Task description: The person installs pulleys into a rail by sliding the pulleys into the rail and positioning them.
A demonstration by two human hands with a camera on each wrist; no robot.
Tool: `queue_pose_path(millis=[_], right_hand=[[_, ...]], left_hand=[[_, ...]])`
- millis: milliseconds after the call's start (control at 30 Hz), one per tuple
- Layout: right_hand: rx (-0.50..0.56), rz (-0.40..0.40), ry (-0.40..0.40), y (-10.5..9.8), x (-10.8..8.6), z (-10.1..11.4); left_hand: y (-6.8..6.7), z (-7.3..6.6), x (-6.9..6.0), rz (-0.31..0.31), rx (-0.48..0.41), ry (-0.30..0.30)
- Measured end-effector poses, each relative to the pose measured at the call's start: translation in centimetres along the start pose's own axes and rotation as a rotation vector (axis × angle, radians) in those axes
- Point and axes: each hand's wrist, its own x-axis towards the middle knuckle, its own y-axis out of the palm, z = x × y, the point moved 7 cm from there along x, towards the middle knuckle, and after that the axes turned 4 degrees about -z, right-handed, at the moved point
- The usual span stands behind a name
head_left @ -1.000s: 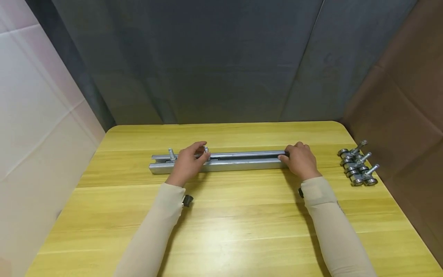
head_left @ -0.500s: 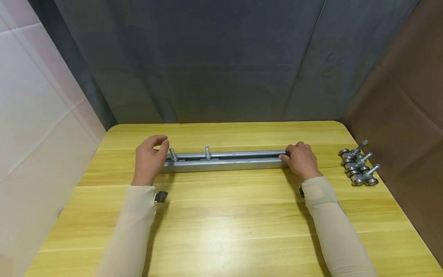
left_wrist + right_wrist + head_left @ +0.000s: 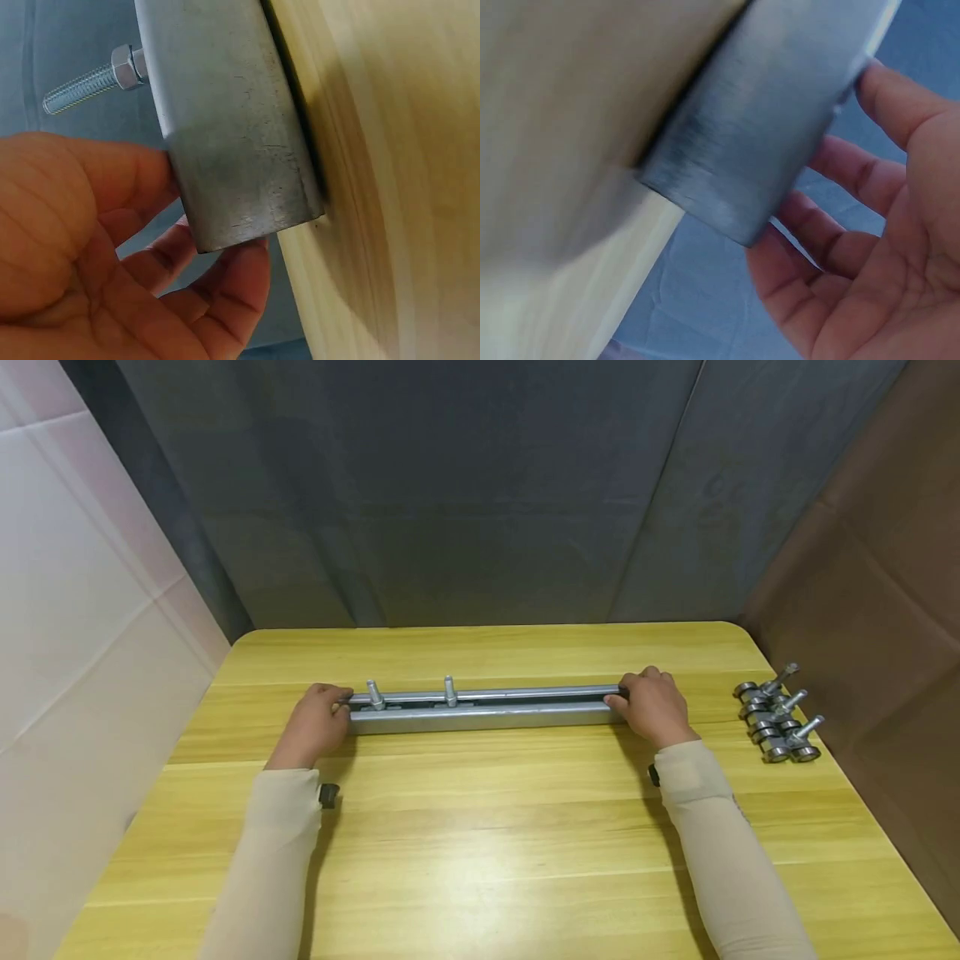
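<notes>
Across the bench (image 3: pixel 480 827), the left hand (image 3: pixel 311 727) grips one end of the metal channel (image 3: pixel 487 718), whose two protruding bolts (image 3: pixel 450 691) could slide along it if the ends were raised unevenly, while the right hand (image 3: pixel 654 708) grips the other, left of the wheeled trolleys (image 3: pixel 761 727).

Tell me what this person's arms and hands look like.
The left sleeve and right sleeve are long and beige, ending at the wrist. A small black object sits at each wrist. The left hand and right hand are bare, without gloves.
</notes>
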Motion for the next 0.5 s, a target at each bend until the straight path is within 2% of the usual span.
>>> queue_pose_path(millis=[167,300,400,500], right_hand=[[0.035,0.06,-0.033,-0.7,1.0,0.4],[0.178,0.088,-0.003,-1.5,1.0,-0.5],[0.267,0.02,0.065,-2.9,0.0,-2.6],[0.283,-0.105,0.146,-5.0,-1.4,-5.2]], left_hand=[[-0.1,0.9,-0.2,0.024,-0.027,-0.021],[0.1,1.3,-0.4,0.043,-0.046,-0.046],[0.3,1.1,-0.4,0.045,-0.049,-0.045],[0.3,0.9,-0.1,0.041,-0.041,-0.03]])
